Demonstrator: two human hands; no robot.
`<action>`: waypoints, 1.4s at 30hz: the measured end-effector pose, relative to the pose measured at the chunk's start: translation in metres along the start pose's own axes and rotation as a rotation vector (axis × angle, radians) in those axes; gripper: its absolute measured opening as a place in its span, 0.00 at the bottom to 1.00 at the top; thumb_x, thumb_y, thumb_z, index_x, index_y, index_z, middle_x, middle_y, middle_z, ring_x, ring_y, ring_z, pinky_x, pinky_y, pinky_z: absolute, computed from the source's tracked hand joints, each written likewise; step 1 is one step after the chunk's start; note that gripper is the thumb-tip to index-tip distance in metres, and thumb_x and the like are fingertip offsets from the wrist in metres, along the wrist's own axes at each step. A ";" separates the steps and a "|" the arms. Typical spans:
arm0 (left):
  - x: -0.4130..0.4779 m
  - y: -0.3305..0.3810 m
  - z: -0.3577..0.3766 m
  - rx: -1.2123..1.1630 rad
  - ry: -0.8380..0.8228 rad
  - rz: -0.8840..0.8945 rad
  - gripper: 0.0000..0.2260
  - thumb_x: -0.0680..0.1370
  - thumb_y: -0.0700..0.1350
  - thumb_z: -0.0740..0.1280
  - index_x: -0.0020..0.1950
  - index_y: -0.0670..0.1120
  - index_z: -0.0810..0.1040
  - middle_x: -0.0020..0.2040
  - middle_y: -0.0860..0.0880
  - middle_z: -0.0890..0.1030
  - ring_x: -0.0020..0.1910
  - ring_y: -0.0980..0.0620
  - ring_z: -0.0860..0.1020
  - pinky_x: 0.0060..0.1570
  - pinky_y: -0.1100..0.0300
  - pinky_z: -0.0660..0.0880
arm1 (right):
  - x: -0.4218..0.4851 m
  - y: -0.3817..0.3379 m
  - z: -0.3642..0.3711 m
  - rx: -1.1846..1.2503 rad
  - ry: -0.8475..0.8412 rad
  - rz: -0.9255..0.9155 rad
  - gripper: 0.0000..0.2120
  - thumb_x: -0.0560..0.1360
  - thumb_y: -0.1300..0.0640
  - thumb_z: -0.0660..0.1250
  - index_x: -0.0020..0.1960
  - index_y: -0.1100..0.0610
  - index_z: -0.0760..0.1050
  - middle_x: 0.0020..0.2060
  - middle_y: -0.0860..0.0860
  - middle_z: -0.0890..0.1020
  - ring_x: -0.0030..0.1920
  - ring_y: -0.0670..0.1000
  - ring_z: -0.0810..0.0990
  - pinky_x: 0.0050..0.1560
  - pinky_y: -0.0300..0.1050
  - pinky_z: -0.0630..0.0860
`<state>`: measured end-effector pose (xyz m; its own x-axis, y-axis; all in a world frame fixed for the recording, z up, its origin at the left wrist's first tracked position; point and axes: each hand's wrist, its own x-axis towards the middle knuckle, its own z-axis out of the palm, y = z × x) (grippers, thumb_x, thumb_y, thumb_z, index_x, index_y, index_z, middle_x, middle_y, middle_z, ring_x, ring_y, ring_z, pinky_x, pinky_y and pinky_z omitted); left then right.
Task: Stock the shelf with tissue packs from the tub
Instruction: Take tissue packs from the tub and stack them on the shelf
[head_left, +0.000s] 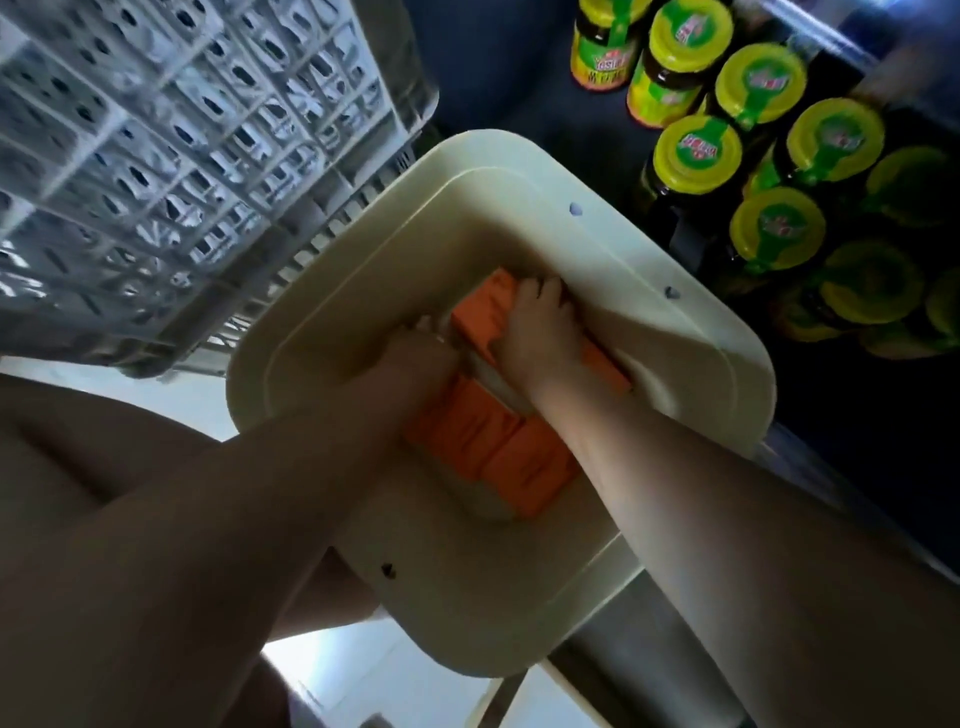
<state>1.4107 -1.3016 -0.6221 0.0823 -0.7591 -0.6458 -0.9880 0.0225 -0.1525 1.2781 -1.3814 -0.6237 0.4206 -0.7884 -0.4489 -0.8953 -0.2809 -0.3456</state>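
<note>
Orange tissue packs all down in the cream tub | right hand on the top pack, fingers curled over its far end | left hand buried beside it, can't tell its fingers | risk: slick wrap slips and the pack drops back, or my elbow clips those jars

It's dim in here. The far rim of the tub catches pale light, and its inside is shadowed. The crate at top left smears with motion blur, the jars look soft, and lines bow near the edges.
</note>
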 end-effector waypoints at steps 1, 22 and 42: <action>0.001 0.003 -0.004 0.018 -0.036 0.017 0.19 0.85 0.53 0.57 0.76 0.53 0.70 0.76 0.43 0.68 0.73 0.36 0.68 0.65 0.48 0.69 | 0.000 0.002 0.001 0.066 -0.010 -0.011 0.32 0.72 0.49 0.74 0.68 0.61 0.64 0.67 0.62 0.70 0.65 0.64 0.72 0.66 0.54 0.69; -0.080 -0.036 -0.061 -0.413 0.162 -0.040 0.21 0.64 0.57 0.72 0.54 0.52 0.79 0.48 0.48 0.85 0.48 0.45 0.84 0.45 0.54 0.79 | -0.027 -0.007 -0.103 0.455 0.030 -0.103 0.25 0.63 0.50 0.74 0.59 0.48 0.74 0.53 0.48 0.79 0.54 0.51 0.78 0.53 0.49 0.76; -0.223 -0.049 -0.176 -1.681 0.695 0.001 0.14 0.78 0.40 0.73 0.61 0.44 0.76 0.54 0.43 0.85 0.50 0.44 0.85 0.41 0.48 0.82 | -0.182 -0.033 -0.263 1.519 -0.065 -0.361 0.15 0.78 0.66 0.68 0.64 0.61 0.77 0.57 0.61 0.85 0.56 0.60 0.85 0.56 0.57 0.83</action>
<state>1.4174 -1.2480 -0.3393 0.4526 -0.8726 -0.1838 -0.0903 -0.2499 0.9640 1.1928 -1.3727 -0.3135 0.6140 -0.7682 -0.1812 0.2155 0.3841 -0.8978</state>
